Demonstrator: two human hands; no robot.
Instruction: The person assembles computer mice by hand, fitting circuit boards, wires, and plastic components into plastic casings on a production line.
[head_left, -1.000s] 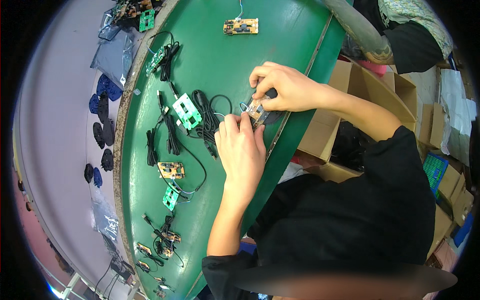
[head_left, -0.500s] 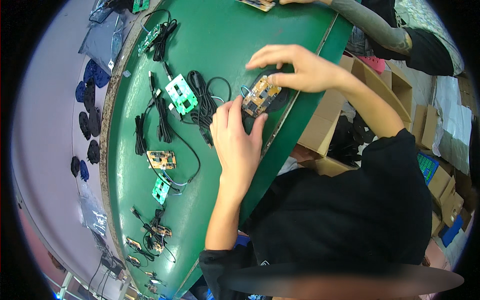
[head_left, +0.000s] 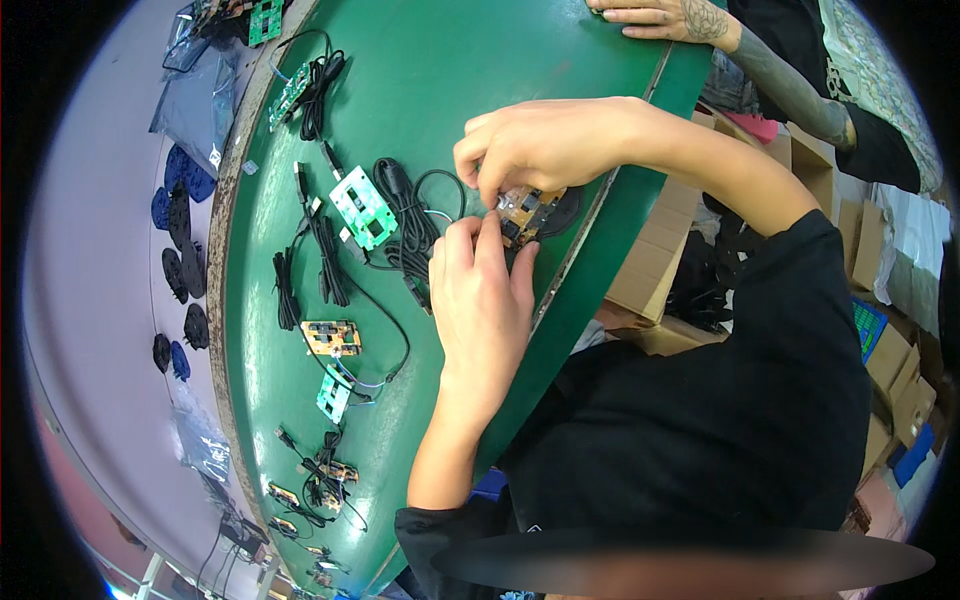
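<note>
A brown circuit board (head_left: 530, 215) lies in a dark, rounded plastic shell (head_left: 566, 213) near the table's front edge. My left hand (head_left: 478, 300) grips the shell and board from the near left, its thumb along the lower side and its fingertips at the left end. Above, my right hand (head_left: 555, 145) is bent down over the board's upper left corner with thumb and fingers pinched together. What lies in that pinch is hidden. Just left of my hands are a coiled black cable (head_left: 407, 235) and a bright green circuit board (head_left: 362, 208).
The green table (head_left: 470, 70) holds more cables, a brown board (head_left: 332, 338) and a small green board (head_left: 334, 392). Black and blue plastic pieces (head_left: 185, 270) lie on the far left ledge. Cardboard boxes (head_left: 645, 260) stand at the right. A co-worker's hand (head_left: 665, 17) rests at the top.
My right hand has moved left across the board, from spread fingers at its right end to a pinch at its left. My left hand stays about the same. The co-worker's hand has come further into view.
</note>
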